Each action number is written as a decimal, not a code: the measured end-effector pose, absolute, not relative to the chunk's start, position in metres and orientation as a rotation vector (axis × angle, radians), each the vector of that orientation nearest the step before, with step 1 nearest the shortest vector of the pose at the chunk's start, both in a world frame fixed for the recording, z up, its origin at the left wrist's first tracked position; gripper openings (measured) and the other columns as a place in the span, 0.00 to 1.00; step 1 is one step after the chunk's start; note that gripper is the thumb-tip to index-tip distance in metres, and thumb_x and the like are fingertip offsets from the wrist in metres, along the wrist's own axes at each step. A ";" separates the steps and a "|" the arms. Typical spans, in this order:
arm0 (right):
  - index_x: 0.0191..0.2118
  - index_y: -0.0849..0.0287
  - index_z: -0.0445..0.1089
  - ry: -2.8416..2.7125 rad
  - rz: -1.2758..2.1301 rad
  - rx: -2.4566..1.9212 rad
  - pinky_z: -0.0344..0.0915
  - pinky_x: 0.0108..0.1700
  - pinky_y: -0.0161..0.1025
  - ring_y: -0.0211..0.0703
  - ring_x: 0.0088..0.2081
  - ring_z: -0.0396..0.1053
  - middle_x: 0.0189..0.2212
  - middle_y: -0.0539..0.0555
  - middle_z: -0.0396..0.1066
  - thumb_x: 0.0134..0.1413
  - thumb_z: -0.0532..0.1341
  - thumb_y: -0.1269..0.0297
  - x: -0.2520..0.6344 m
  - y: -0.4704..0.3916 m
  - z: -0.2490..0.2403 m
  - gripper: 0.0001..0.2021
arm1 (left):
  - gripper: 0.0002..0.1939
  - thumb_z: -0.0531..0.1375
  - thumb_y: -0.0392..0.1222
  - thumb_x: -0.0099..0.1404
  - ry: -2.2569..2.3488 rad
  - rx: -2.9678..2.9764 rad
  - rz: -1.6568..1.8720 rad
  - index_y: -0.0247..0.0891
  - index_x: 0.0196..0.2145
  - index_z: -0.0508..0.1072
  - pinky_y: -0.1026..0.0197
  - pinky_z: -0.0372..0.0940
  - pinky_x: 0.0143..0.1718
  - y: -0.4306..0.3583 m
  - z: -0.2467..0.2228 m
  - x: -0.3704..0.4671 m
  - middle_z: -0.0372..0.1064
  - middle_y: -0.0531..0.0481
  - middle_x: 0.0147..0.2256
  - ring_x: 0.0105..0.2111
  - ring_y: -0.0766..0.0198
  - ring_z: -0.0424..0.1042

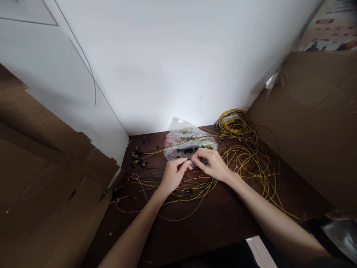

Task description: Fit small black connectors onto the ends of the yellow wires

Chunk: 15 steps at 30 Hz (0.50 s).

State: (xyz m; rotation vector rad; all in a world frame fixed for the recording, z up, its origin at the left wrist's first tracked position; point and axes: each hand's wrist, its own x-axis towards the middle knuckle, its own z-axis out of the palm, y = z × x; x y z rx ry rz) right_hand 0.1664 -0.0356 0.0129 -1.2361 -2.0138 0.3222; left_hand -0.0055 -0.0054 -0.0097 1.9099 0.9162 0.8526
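My left hand [174, 173] is closed in a pinch on a small black part [189, 160], mostly covered by the fingertips. Close against it, my right hand [209, 162] pinches with thumb and forefinger; what lies between those fingertips is too small to make out. Just beyond both hands lies a clear plastic bag [178, 130] with small black and yellow parts inside. Yellow and black wires [184, 216] loop across the dark brown table below and around my hands. A loose black piece [189, 191] rests among these wires.
A tangled coil of yellow wire [237, 123] sits at the back right, with more loops trailing forward. Small black and yellow parts [138, 156] lie left of the bag. Cardboard stands on the left [50, 167] and right [306, 123]; a white wall [178, 67] rises behind.
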 end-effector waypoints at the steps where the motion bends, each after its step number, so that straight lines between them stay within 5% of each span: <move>1: 0.30 0.60 0.68 -2.020 0.327 -1.236 0.61 0.31 0.34 0.37 0.28 0.65 0.27 0.51 0.67 0.54 0.55 0.70 0.165 -0.036 0.012 0.06 | 0.16 0.51 0.42 0.64 0.913 1.925 0.850 0.33 0.28 0.74 0.66 0.61 0.31 -0.006 -0.009 -0.006 0.73 0.49 0.28 0.27 0.66 0.68; 15: 0.30 0.60 0.69 -2.023 0.280 -1.245 0.61 0.32 0.34 0.37 0.28 0.66 0.27 0.51 0.69 0.54 0.56 0.68 0.170 -0.036 0.016 0.05 | 0.16 0.51 0.43 0.64 0.906 1.936 0.841 0.34 0.28 0.74 0.66 0.61 0.32 -0.005 -0.009 -0.005 0.73 0.49 0.28 0.27 0.65 0.68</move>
